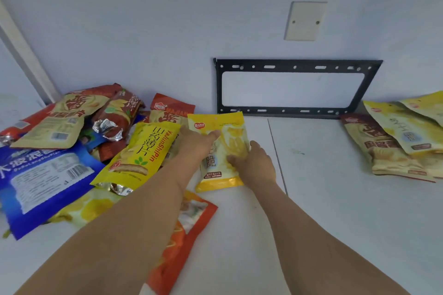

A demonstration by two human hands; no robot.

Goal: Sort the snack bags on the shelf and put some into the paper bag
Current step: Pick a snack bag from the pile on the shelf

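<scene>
Fingers [233,159] atop yellow snack bag [233,124]

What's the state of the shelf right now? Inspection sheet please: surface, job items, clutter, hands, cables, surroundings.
Surface: white shelf, seam line running front to back right of the hands.
Job's things: yellow snack bag lying flat at centre; mixed pile of snack bags at left; sorted stack of yellow and beige bags at right; paper bag not in view.
Clutter: orange bag under the left forearm; blue bag at the left edge.
Hands: left hand rests on the yellow snack bag's left side, fingers straight; right hand touches its right side.
Cables: nothing seen.
Surroundings: white wall, black mounting bracket, blank wall plate.
</scene>
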